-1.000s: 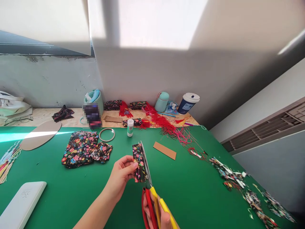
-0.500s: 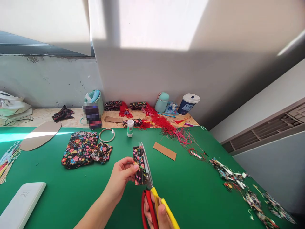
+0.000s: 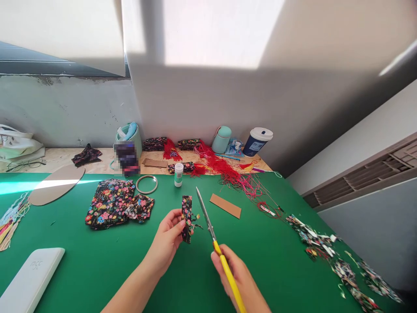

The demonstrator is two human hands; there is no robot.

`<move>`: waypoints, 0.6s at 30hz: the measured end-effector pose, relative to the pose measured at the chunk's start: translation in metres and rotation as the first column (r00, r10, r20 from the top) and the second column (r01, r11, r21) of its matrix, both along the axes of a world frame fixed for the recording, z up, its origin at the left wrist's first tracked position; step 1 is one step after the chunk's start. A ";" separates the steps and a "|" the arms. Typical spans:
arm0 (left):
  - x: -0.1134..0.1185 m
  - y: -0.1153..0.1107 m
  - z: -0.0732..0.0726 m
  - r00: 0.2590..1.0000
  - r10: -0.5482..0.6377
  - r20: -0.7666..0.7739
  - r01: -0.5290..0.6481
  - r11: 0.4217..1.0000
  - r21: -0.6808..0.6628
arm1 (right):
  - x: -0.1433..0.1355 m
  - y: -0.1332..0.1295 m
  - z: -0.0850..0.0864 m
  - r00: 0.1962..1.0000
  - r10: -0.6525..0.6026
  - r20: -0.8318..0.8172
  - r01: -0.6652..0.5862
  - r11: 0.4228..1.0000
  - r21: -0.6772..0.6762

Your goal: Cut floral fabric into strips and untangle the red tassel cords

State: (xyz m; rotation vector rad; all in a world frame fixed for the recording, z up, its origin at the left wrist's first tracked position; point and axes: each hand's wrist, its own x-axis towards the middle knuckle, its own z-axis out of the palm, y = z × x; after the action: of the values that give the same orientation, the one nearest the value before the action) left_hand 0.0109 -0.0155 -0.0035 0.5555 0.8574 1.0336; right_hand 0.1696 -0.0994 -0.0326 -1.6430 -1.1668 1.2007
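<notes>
Between the thumb and fingers of my left hand [image 3: 169, 232] is a narrow piece of black floral fabric [image 3: 186, 217], held upright above the green table [image 3: 146, 278]. Thin frayed scraps stick out from its right side. My right hand [image 3: 236, 274] is wrapped round a pair of scissors [image 3: 212, 237] with yellow handles, whose blades point up and away, apart from the fabric. The blades look closed together. A brown cardboard strip [image 3: 225, 205] lies just beyond the scissors, and a glue stick [image 3: 178, 175] stands upright past the fabric.
Folded floral fabric [image 3: 109, 204] and a ring [image 3: 146, 184] lie to the left, with a white power bank [image 3: 34, 280] nearer me. Red tassel threads [image 3: 224, 171] spread at the back, near a paper cup [image 3: 257, 142]. Fabric scraps [image 3: 312, 237] lie along the right.
The scissors have come away from the fabric to the right, and their blades have closed. My left hand has turned the fabric piece, which now shows narrower, with loose scraps at its edge.
</notes>
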 end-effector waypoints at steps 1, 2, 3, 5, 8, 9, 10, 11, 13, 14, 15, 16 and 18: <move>0.000 0.001 0.000 1.000 0.015 0.003 -0.015 1.000 -0.021 | 0.007 0.006 0.004 0.990 0.006 0.140 -0.003 1.000 -0.018; -0.001 0.002 0.000 1.000 0.028 0.001 -0.028 0.999 -0.039 | 0.014 0.011 0.008 0.960 0.004 0.280 0.006 0.999 -0.034; -0.002 0.003 -0.001 0.999 0.035 -0.004 -0.035 0.998 -0.053 | 0.021 0.016 0.010 0.914 -0.015 0.405 0.029 0.999 -0.029; -0.003 0.004 0.000 1.000 0.027 -0.016 -0.028 0.998 -0.064 | 0.034 0.025 0.012 0.795 -0.073 0.602 0.081 0.997 0.014; -0.007 0.005 0.001 0.998 -0.054 0.030 0.055 0.997 -0.045 | 0.052 0.032 0.003 0.641 -0.110 0.760 0.134 0.991 0.030; -0.008 0.005 0.001 0.993 -0.094 0.070 0.096 0.995 -0.030 | 0.057 0.033 -0.002 0.605 -0.113 0.788 0.143 0.989 0.032; -0.009 0.005 0.002 0.984 -0.135 0.115 0.137 0.990 -0.013 | 0.061 0.033 -0.007 0.575 -0.123 0.809 0.149 0.988 0.045; -0.010 0.005 0.001 0.972 -0.173 0.161 0.175 0.985 0.002 | 0.064 0.033 -0.013 0.550 -0.139 0.824 0.149 0.987 0.068; -0.012 0.005 0.000 0.946 -0.227 0.233 0.229 0.973 0.017 | 0.069 0.031 -0.022 0.504 -0.153 0.850 0.124 0.987 0.104; -0.012 0.005 0.000 0.936 -0.241 0.255 0.245 0.969 0.016 | 0.070 0.030 -0.024 0.479 -0.148 0.865 0.109 0.988 0.109; -0.013 0.005 -0.001 0.931 -0.248 0.267 0.254 0.967 0.013 | 0.070 0.029 -0.023 0.450 -0.134 0.883 0.099 0.990 0.100; -0.013 0.006 -0.002 0.930 -0.251 0.268 0.258 0.966 0.008 | 0.069 0.029 -0.020 0.421 -0.121 0.899 0.097 0.991 0.088; -0.014 0.006 -0.002 0.935 -0.249 0.251 0.257 0.966 0.000 | 0.064 0.029 -0.008 0.390 -0.121 0.913 0.112 0.990 0.083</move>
State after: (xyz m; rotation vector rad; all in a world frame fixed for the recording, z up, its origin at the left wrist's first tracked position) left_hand -0.0032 -0.0093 -0.0058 0.4823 0.5621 0.8301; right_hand 0.2333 -0.0701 -0.0402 -2.4353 -1.6227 0.0323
